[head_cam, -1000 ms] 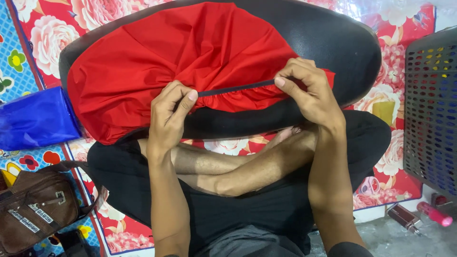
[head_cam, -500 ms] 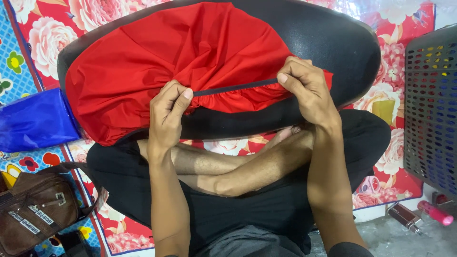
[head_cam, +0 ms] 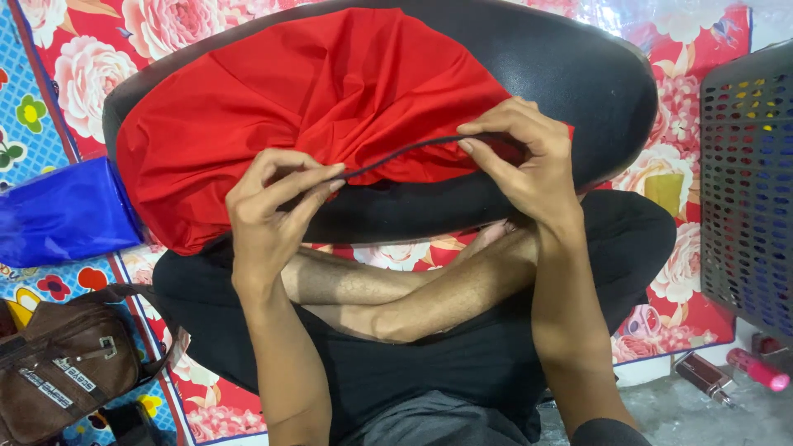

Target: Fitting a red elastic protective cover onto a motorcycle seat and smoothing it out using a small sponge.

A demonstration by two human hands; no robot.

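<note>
Red cloth [head_cam: 314, 107] is spread over a black oval cushion [head_cam: 570, 74] that rests against the crossed legs of the seated person, filling the middle of the view from nine o'clock to two o'clock. Its near edge is gathered into folds toward the centre, and a thin dark cord [head_cam: 405, 153] is stretched along that edge, probably so the hem can be drawn tight around the cushion. A flowered mat [head_cam: 91, 66] in red and pink is laid beneath everything, and a dark perforated basket [head_cam: 747, 182] is seen at three o'clock. A blue bag [head_cam: 62, 211] lies at nine o'clock, touching the cloth's left end, and a brown bag [head_cam: 58, 372] with a strap is set at seven o'clock. A pink tube [head_cam: 758, 369] and a small dark bottle [head_cam: 702, 376] lie on bare floor at four o'clock.

The cord is pinched at its left end between thumb and forefinger of the left hand [head_cam: 268, 211], the other fingers being curled in. At the cord's right end, the right hand [head_cam: 520, 161] is closed over the cloth's edge, fingertips tucked under the cord, apparently so the line is kept taut between both hands.
</note>
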